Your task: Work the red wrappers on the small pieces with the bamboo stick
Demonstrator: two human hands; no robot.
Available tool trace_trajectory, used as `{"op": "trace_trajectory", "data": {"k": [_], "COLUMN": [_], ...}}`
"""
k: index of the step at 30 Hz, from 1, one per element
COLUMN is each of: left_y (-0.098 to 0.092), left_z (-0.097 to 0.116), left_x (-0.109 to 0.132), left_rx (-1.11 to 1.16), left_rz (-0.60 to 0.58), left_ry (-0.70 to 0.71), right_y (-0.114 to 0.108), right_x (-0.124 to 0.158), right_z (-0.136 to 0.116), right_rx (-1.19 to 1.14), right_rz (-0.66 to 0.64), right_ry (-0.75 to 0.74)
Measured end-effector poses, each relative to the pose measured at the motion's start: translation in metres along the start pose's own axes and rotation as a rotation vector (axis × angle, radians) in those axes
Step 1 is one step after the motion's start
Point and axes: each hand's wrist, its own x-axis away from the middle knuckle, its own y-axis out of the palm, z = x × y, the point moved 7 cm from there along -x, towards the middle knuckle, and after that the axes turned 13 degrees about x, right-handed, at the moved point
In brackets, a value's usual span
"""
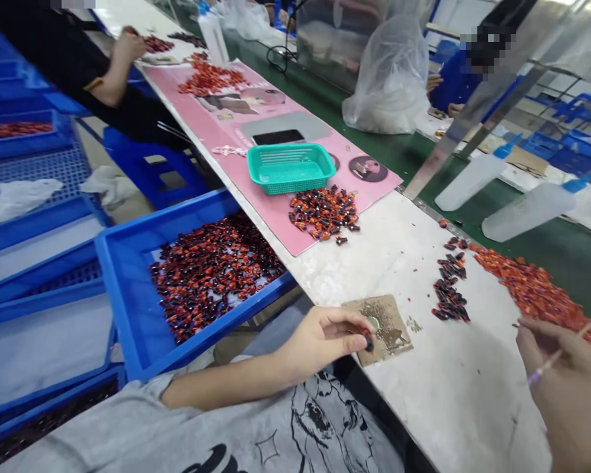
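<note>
My left hand (322, 341) pinches a small dark piece (369, 341) between thumb and finger, just over the edge of a worn, stained square pad (389, 328) on the white stone table (453, 407). My right hand (564, 381) grips a thin stick tool (546, 361) with a purple band, its tip near an orange-red heap of pieces (536, 295). Beside that heap lies a strip of dark pieces (450, 289). A blue tray (201, 338) at the table's near left edge holds a thick layer of dark and orange pieces (214, 276).
Farther along the table, a pink printed mat (276, 213) carries a teal plastic basket (291, 167), a phone (277, 136) and more pieces. A co-worker's arm (123, 62) reaches in at far left, and another person (456, 82) sits across a green belt (566, 256). Blue trays (29, 230) stack left.
</note>
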Motion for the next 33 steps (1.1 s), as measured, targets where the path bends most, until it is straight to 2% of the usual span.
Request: {"op": "trace_trajectory", "data": {"k": [1, 3, 6, 8, 12, 16, 19, 22, 24, 29, 33], "left_y": [0.005, 0.015, 0.027, 0.029, 0.025, 0.022, 0.024, 0.024, 0.022, 0.024, 0.02], "left_z": [-0.004, -0.012, -0.016, -0.015, -0.01, -0.009, -0.009, -0.004, 0.0, 0.004, 0.004], "left_x": [-0.002, -0.005, -0.007, -0.006, -0.002, 0.003, 0.006, 0.007, 0.008, 0.011, 0.014], "left_rx": [0.027, 0.085, 0.168, 0.205, 0.283, 0.349, 0.351, 0.239, 0.145, 0.037, -0.007], "left_rz": [-0.025, -0.074, -0.12, -0.117, -0.076, -0.067, -0.091, -0.091, -0.085, -0.136, -0.096], "left_ry": [-0.008, -0.032, -0.05, -0.04, -0.049, -0.118, -0.141, -0.043, 0.041, 0.123, 0.095], "right_y": [-0.004, 0.001, 0.008, 0.013, 0.02, 0.022, 0.019, 0.018, 0.017, 0.013, 0.013], "right_x": [0.014, 0.045, 0.085, 0.1, 0.108, 0.115, 0.122, 0.129, 0.132, 0.131, 0.129], "right_z": [-0.016, -0.056, -0.125, -0.149, -0.161, -0.166, -0.162, -0.158, -0.161, -0.175, -0.184], "right_rx": [-0.037, -0.164, -0.38, -0.458, -0.413, -0.369, -0.446, -0.551, -0.58, -0.48, -0.421], "right_rz": [0.037, -0.041, -0.09, -0.083, 0.019, 0.01, -0.001, -0.032, -0.054, -0.058, -0.063], "right_ry": [0.032, 0.036, -0.179, -0.241, -0.303, -0.413, -0.343, -0.242, -0.232, -0.364, -0.47]}}
